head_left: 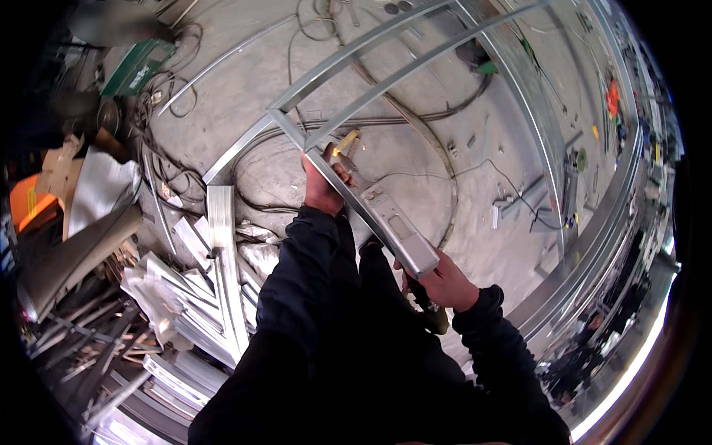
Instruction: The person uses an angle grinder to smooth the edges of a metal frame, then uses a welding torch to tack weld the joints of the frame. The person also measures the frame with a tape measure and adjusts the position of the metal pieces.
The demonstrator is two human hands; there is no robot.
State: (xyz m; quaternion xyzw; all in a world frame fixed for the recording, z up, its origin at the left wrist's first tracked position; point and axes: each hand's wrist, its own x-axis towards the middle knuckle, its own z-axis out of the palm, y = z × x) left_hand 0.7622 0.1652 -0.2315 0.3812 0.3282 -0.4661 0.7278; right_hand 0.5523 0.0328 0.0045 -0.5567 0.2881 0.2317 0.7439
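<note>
My left hand (320,189) is wrapped round a thin metal profile (343,194) close to a corner of a silver metal frame (278,119). A silver-grey bar-shaped piece (397,231) with a rectangular recess lies along this profile and slants down to the right. At its lower end my right hand (443,282) grips it, the thumb side against the end and some fingers hidden beneath. Just beyond my left fingers is a yellow piece (345,142), perhaps a tool handle; whether the hand touches it I cannot tell.
Black cables and a hose (430,137) run across the concrete floor (400,167). Stacked metal profiles (222,267) and scrap lie at left, near an orange object (33,204) and a green box (139,67). Long frame bars (530,111) stretch along the right.
</note>
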